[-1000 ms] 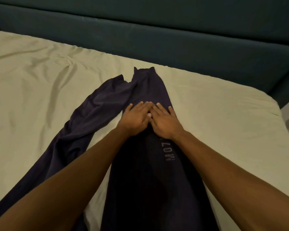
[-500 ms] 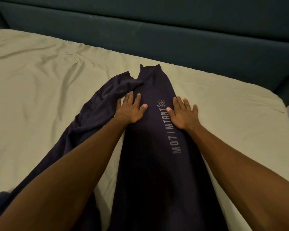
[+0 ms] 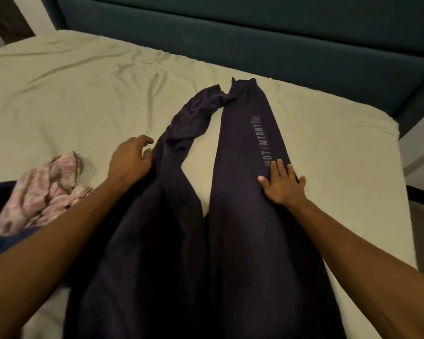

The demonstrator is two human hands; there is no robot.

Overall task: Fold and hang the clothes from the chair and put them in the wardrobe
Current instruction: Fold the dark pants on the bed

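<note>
Trousers, dark navy jersey with grey lettering down one leg (image 3: pixel 245 192), lie lengthwise on cream bed sheet (image 3: pixel 83 99). Right hand (image 3: pixel 283 183) rests flat on lettered leg, fingers straight and spread. Left hand (image 3: pixel 130 160) at crumpled leg's outer edge, fingers loosely curled; grip cannot be told. Pink patterned garment (image 3: pixel 44 189) lies left.

Bed (image 3: pixel 83 99): dark trousers (image 3: pixel 242 192), pink garment (image 3: pixel 47 189)
</note>
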